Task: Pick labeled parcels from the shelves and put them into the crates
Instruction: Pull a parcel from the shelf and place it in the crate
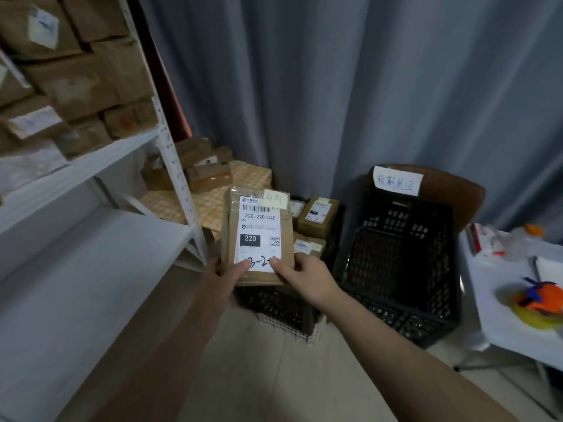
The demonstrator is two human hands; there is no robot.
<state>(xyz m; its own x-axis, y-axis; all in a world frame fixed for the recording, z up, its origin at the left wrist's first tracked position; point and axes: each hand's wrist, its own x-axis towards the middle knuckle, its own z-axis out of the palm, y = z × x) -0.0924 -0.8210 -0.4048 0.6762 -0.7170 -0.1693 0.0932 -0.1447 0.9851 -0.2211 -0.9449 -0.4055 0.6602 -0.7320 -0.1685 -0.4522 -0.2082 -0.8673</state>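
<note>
A flat brown parcel with a white shipping label reading 220-220-C40 is held up in front of me, label facing the camera. My left hand grips its lower left corner, thumb on the label. My right hand pinches its lower right edge. Beneath the parcel stands a black crate holding several labeled parcels. A second black crate, with a handwritten paper sign behind it, stands to the right and looks bare inside.
White metal shelves on the left carry several brown boxes on the upper level. More boxes lie on a checkered surface behind the shelf post. A white table with an orange object is at the right. Grey curtains hang behind.
</note>
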